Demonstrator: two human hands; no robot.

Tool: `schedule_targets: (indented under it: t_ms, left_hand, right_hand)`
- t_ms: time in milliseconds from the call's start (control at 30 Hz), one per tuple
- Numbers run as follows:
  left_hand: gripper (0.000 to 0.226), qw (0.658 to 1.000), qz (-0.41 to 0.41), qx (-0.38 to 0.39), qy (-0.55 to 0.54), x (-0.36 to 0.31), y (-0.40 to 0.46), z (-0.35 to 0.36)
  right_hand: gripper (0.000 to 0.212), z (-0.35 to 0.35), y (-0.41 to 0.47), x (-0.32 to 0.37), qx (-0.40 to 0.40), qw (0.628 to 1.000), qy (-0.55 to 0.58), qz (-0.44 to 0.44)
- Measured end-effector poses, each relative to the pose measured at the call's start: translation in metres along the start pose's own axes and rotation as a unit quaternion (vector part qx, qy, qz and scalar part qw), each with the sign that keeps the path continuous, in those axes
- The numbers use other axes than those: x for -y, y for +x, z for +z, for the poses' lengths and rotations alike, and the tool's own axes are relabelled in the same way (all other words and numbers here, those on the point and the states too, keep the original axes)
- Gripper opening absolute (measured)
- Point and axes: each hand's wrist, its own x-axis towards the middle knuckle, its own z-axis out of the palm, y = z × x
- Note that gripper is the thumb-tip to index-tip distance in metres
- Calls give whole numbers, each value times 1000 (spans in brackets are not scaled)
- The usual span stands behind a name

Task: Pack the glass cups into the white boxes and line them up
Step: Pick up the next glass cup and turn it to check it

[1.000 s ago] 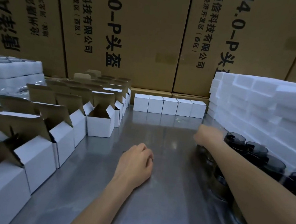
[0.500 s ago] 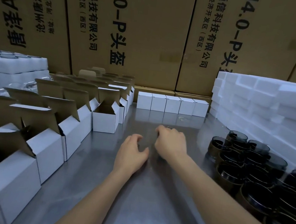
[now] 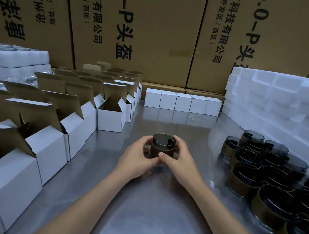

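A dark smoked glass cup (image 3: 163, 146) with a brown band stands upright at the middle of the steel table (image 3: 149, 210). My left hand (image 3: 137, 158) and my right hand (image 3: 178, 160) both curl round it from either side. Several more such cups (image 3: 261, 166) crowd the right side. Open white boxes (image 3: 111, 118) with raised brown flaps run along the left in rows. A line of closed white boxes (image 3: 183, 102) stands at the far edge.
Stacked white foam trays (image 3: 280, 106) rise at the right, and more foam with glasses (image 3: 14, 57) sits at the far left. Large printed cardboard cartons (image 3: 142, 26) wall off the back.
My right hand came back from the cups on the right with one cup. Both hands now grip that cup at the table's middle.
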Motion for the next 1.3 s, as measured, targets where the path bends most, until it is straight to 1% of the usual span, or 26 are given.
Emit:
schedule_targets:
  t_ms: [100,200,300,433,533,633,733,967,1100,1200,1300]
  left_hand:
    - [60,1000,12,-8,11,-1,0,0]
    - [58,999,30,-5,18,-1,0,0]
    - [55,998,67,2,1,-2,-1,1]
    - [64,995,100,16,7,-6,-2,3]
    - [64,994,113,8,2,-6,-2,2]
    - [63,992,125,-17,4,-5,-1,1]
    - [69,989,137,-47,11,-5,-1,-1]
    - [75,982,171,-60,61,-1,1,1]
    - [76,982,172,-51,59,1,2,1]
    - [77,986,164,-31,29,0,2,1]
    - [86,991,132,19,-20,1,2,0]
  right_hand:
    - [64,0,2,-4,-3,1000,-2,-7]
    - [55,-1,1,-3,-15,999,32,-27]
    - [63,-2,0,-3,-56,997,41,-44]
    - [70,-2,-1,-1,-77,995,38,-52]
    - [69,-1,-1,1,-70,993,47,-78]
    - [63,-2,-1,3,-42,992,61,-100]
    - [63,-3,-1,4,-15,990,71,-121]
    - [68,-3,-1,1,-22,988,83,-128]
    - [67,-3,0,1,-21,987,91,-133]
    - [64,-4,0,3,-29,987,104,-122]
    - [49,-5,-1,6,-55,988,114,-86]
